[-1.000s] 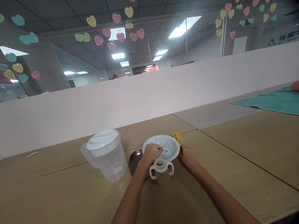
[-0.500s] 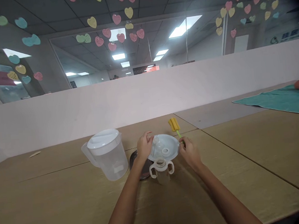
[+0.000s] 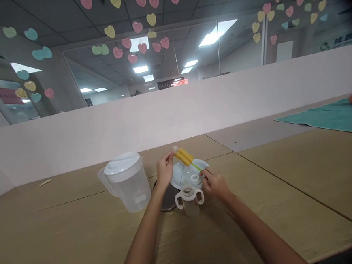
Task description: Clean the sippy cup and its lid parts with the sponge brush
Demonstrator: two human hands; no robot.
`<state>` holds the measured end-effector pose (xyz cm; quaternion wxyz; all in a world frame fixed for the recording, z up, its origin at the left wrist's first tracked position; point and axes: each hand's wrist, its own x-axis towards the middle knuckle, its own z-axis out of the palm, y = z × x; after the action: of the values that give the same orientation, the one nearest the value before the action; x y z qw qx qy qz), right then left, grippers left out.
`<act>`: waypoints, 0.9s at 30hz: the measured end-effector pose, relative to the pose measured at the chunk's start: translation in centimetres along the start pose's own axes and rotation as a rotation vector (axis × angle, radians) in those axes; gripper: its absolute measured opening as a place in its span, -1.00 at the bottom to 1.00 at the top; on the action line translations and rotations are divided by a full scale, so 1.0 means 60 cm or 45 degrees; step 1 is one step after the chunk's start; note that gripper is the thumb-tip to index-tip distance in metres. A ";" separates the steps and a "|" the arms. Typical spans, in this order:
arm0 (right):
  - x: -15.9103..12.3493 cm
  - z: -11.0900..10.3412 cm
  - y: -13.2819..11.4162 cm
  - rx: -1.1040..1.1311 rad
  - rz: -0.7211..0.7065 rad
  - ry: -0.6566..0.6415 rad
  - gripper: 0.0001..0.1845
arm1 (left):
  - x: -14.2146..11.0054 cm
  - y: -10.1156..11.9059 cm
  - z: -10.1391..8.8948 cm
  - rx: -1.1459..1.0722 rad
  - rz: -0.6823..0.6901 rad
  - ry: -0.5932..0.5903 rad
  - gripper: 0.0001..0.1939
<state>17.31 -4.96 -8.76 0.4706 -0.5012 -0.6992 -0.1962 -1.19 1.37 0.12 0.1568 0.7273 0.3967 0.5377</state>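
Note:
A bottle brush with a yellow sponge head (image 3: 184, 156) and a green handle is pinched in my right hand (image 3: 215, 182). Its head points up and left, over a pale bowl (image 3: 177, 176). My left hand (image 3: 165, 169) is closed at the fingertips on a small clear piece (image 3: 175, 149), which meets the brush's tip; its exact kind is too small to tell. Inside the bowl lie clear parts and a white ring (image 3: 194, 179). Just in front stands a clear bottle with two white handles (image 3: 190, 200), its top open.
To the left stands a lidded clear pitcher (image 3: 129, 184). A dark round tray (image 3: 168, 199) lies partly under my left forearm. A teal cloth (image 3: 330, 115) with a reddish object on it is at the far right. Behind the table runs a white wall (image 3: 132, 119) below glass.
The brush has swung left and tilted, bringing its sponge head to the piece in my left hand. My right hand moved slightly left; my left hand shifted a little left and up.

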 end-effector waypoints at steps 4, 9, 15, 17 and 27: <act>0.000 0.001 0.003 -0.056 0.076 0.099 -0.78 | 0.001 0.004 -0.006 0.015 -0.016 0.022 -0.69; -0.004 -0.003 0.002 -0.047 -0.137 0.150 -0.79 | -0.004 0.019 -0.011 0.095 -0.017 -0.080 -0.75; -0.007 -0.007 0.000 0.021 -0.159 0.251 -0.80 | -0.007 0.040 -0.029 0.294 -0.047 -0.260 -0.72; -0.007 -0.006 -0.001 0.039 -0.156 0.244 -0.80 | -0.006 0.041 -0.040 0.384 -0.056 -0.348 -0.71; -0.007 0.007 0.003 0.068 0.063 0.142 -0.78 | -0.019 -0.003 -0.079 1.046 -0.283 -0.752 -0.81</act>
<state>17.29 -4.78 -9.38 0.5268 -0.4939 -0.6642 -0.1934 -5.66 -0.29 1.03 0.0198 0.8031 0.5888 0.0894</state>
